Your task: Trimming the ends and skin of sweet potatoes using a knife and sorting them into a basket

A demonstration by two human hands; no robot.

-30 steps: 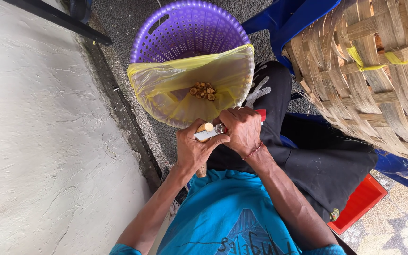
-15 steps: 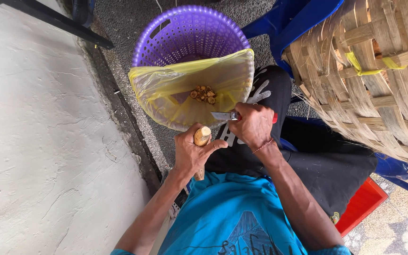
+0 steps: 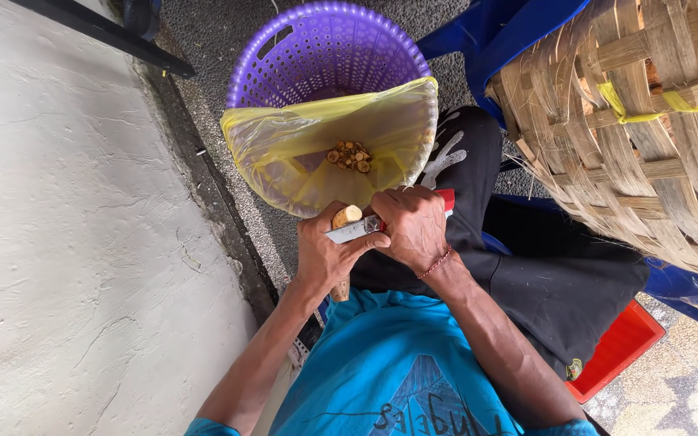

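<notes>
Left hand point(image 3: 323, 257) closed around a tan, stubby root piece point(image 3: 346, 216) — cut end up. Right hand point(image 3: 414, 228) grips a red-handled metal knife point(image 3: 355, 229), blade against the root — yellow plastic bag point(image 3: 284, 153) of slices just beyond both hands.

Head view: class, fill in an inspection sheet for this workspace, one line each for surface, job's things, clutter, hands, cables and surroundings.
Surface: no table; the person sits on a blue chair and works over the lap, above a grey gravel floor.
Job's things: a tan root piece, a knife with a red handle end, a yellow bag holding cut slices, and a purple basket behind it.
Clutter: a red tray by the leg.
Hands: left hand grips the root piece; right hand grips the knife, blade against the root piece.
Cables: nothing seen.
Surroundings: a white wall on the left, a woven bamboo basket on the right.
</notes>
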